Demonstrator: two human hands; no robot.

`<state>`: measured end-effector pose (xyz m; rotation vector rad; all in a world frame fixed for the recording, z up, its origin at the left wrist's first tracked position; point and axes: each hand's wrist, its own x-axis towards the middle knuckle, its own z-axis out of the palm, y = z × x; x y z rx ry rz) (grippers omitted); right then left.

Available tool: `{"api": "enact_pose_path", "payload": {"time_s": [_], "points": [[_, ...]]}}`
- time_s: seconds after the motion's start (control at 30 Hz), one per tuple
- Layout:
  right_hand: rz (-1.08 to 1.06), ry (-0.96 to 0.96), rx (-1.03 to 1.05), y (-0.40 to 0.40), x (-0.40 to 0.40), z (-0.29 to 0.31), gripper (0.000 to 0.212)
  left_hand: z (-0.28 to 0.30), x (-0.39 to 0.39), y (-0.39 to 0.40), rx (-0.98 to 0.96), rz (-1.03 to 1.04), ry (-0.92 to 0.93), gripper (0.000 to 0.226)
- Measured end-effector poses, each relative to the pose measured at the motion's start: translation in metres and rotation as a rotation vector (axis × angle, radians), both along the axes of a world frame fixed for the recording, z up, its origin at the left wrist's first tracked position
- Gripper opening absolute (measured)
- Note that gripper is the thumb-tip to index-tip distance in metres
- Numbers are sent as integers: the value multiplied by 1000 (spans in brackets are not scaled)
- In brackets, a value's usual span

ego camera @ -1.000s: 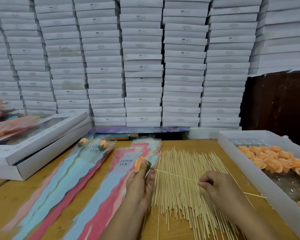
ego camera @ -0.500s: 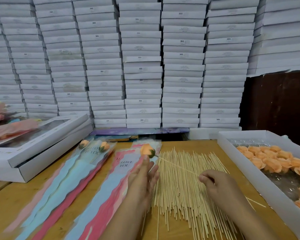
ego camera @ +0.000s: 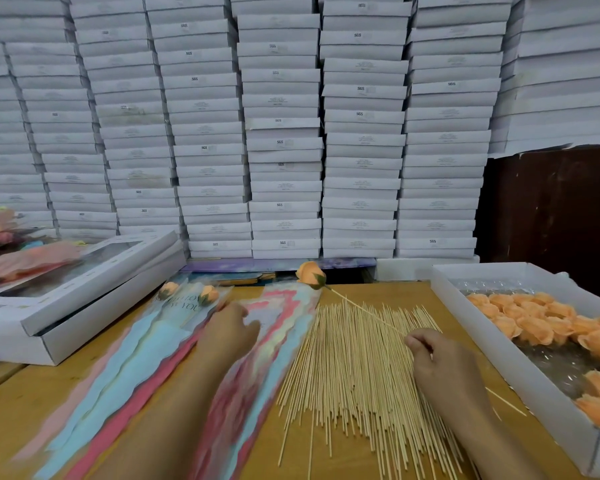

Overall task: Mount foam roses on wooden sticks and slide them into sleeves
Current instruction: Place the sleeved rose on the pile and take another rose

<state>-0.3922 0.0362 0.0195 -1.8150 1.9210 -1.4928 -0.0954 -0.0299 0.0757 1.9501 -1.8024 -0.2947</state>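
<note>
An orange foam rose (ego camera: 310,274) sits on the tip of a thin wooden stick (ego camera: 364,310), raised over the table. My right hand (ego camera: 442,362) pinches that stick near its lower end. My left hand (ego camera: 231,332) rests, fingers apart, on the top of a stack of printed pink and blue sleeves (ego camera: 284,327). A pile of loose wooden sticks (ego camera: 357,382) lies between my hands. Two sleeved roses (ego camera: 187,292) lie on a second sleeve stack (ego camera: 125,368) to the left.
A white tray (ego camera: 482,327) at the right holds several loose orange rose heads (ego camera: 541,320). A white window box (ego camera: 70,299) lies at the left. Stacked white boxes (ego camera: 281,133) wall off the back of the table.
My left hand let go of the rose and moved left onto the sleeve stack. My right hand lifted the stick, so the rose rose up and away from the table.
</note>
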Motion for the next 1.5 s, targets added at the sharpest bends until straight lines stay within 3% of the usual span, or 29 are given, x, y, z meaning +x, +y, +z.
{"api": "enact_pose_path", "payload": {"time_s": [0.07, 0.17, 0.33, 0.57, 0.67, 0.8, 0.9, 1.0, 1.23, 1.33, 1.5], "points": [[4, 0, -2, 0, 0, -1, 23, -24, 16, -3, 120, 7, -189, 61], [2, -3, -12, -1, -1, -2, 15, -49, 28, -6, 184, -1, -322, 44], [6, -1, -18, -4, -3, -3, 12, -51, 23, 1, 97, -19, -516, 20], [0, -6, -39, -4, -3, -4, 13, -35, 8, 18, 1, -41, -689, 20], [7, -3, -48, -4, -3, -3, 12, -28, 1, 27, 1, -44, -695, 25], [9, -9, -46, -4, -3, -3, 12, -22, -11, 36, 43, -106, -641, 7], [3, -12, -52, -4, -3, -3, 12, -24, -16, 39, 68, -149, -639, 25], [9, -12, -55, -3, -3, -2, 13, -27, -19, 41, 46, -189, -606, 25], [13, -23, -50, -3, -3, -1, 13, -40, -26, 33, 102, -217, -282, 50], [15, -15, -54, -2, -2, -1, 12, -46, -26, 22, 28, -160, -284, 36], [53, -37, -71, -1, -2, 0, 17, -54, -37, 12, 134, -116, -298, 59]]}}
